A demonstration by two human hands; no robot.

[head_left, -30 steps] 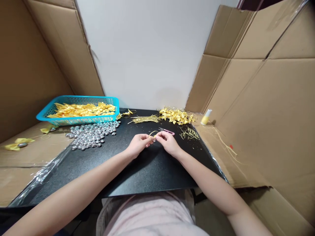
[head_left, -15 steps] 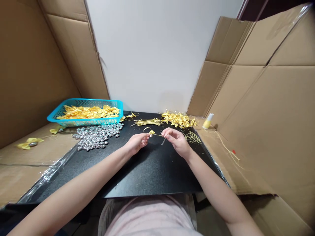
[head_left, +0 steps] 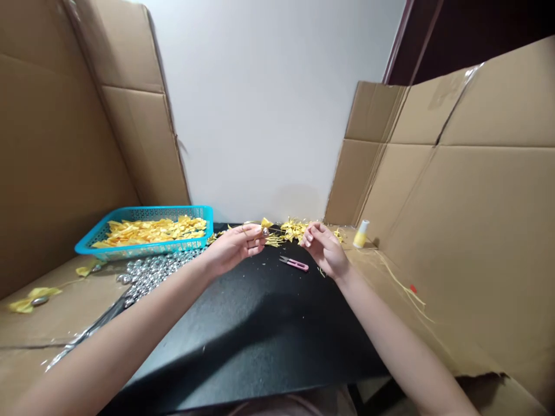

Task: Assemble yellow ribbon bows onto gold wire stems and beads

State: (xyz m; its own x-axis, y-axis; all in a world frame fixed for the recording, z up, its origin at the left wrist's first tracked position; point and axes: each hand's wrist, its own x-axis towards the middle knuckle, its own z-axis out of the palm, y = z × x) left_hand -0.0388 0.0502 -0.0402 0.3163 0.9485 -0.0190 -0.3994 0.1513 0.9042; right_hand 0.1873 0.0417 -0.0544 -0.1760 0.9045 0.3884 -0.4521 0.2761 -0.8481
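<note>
Head view: both my hands are up over the black table [head_left: 260, 341], left hand [head_left: 234, 247] and right hand [head_left: 326, 248] facing each other with a clear gap between. Left is pinched closed, thumb against index, with a small yellow bow [head_left: 266, 222] and its silver bead [head_left: 265, 231] right at the tips; bow sits above the bead and pokes out past the fingers on the right-hand side. Right fingers are curled in, thumb close to index; can't tell if they've got hold of anything

Relation that counts: bow is touching the left tips and lies off to the left of the right fingers, at about the same height in view, so left is the nearer hand by far. A thin strand [head_left: 277, 230] seems to leave the bow toward my right, roughly level, long axis across the gap; I lose it against the bow pile [head_left: 292, 229] behind, so can't confirm where it ends. Pink snips [head_left: 295, 264] lie on the table below the gap, blades pointing left, touched by neither hand
</note>
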